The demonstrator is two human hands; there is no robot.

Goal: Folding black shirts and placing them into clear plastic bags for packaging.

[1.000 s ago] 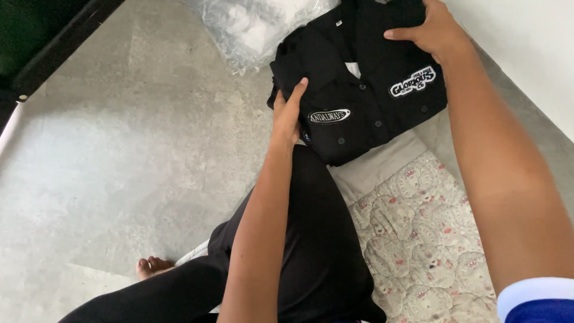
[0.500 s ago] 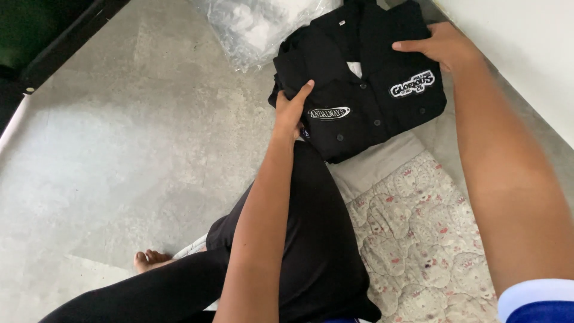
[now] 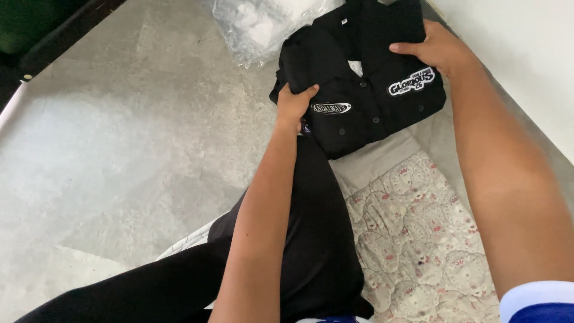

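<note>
The folded shirt (image 3: 365, 84) lies on the floor (image 3: 119, 167), partly on the far end of the quilted mat (image 3: 418, 239). A plastic bag (image 3: 263, 24) lies just left of the shirt, behind it. The wall (image 3: 526, 54) stands right of the shirt.
</note>
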